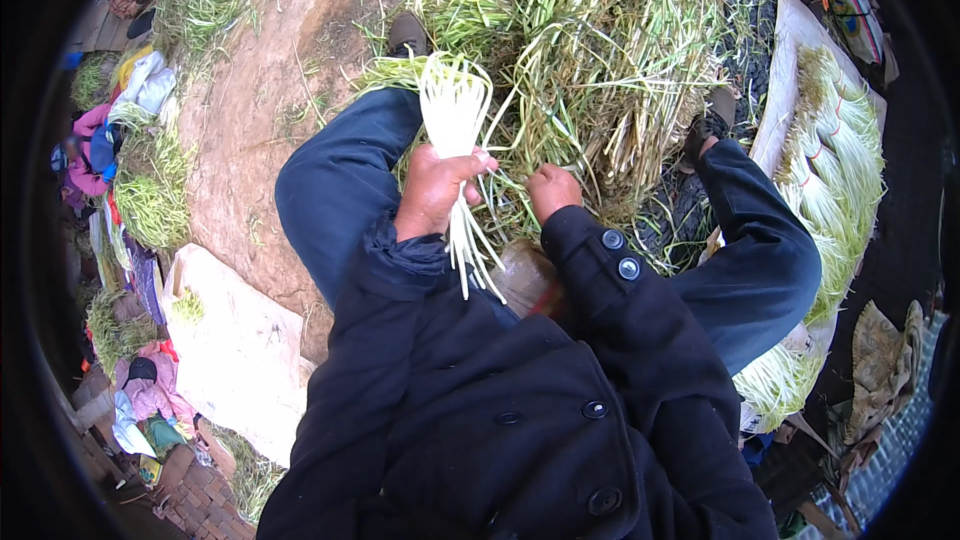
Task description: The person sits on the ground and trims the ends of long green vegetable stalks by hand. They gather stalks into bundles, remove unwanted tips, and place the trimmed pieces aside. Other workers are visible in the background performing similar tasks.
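My left hand (pixel 435 191) is closed around a bunch of pale blanched chive-like stalks (pixel 454 109). Above the fist the bunch fans out, and yellow-green leaves bend away to the left over my knee. Several loose white ends hang below the hand. My right hand (pixel 553 191) is curled just to the right, over the near side of a heap of green and withered stalks (pixel 592 52). Thin strands pass between the two hands. The right fingertips are hidden, so whether they pinch a strand is unclear.
Tied bundles of pale stalks (pixel 832 165) lie on a sheet at right. A white sheet (pixel 232 345) covers bare earth (pixel 240 112) at left. Other people (pixel 94 150) sit among green piles (pixel 154 195) along the left edge. My legs flank the heap.
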{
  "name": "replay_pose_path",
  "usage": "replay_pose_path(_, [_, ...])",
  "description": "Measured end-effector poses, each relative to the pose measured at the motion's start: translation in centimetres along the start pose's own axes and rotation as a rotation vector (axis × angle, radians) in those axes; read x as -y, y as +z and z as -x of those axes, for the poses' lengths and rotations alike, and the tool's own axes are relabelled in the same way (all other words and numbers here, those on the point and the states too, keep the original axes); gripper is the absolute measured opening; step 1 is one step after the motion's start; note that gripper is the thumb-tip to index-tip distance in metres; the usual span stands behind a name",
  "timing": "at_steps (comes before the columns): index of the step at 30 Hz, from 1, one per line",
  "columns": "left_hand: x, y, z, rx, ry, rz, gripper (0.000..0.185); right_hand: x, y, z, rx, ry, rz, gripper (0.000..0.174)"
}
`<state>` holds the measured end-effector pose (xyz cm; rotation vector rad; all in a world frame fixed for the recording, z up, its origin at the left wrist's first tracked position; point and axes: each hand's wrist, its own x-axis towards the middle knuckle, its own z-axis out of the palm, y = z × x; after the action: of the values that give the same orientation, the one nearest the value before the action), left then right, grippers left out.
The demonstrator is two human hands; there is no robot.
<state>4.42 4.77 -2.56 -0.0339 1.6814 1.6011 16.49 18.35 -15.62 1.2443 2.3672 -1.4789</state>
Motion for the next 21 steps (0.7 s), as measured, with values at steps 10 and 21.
replay_pose_path(10, [-5.4,-4.7,2.6,-0.078,0.114,0.327,0.016,-6.2,-3.3,-1.3,0.078,0.226,0.453,0.026])
replay_pose_path(21, [-3.4,-4.0,1.8,-0.037,0.072,0.160,0.019,7.1,-3.1,0.2,0.144,-0.276,-0.406,0.029])
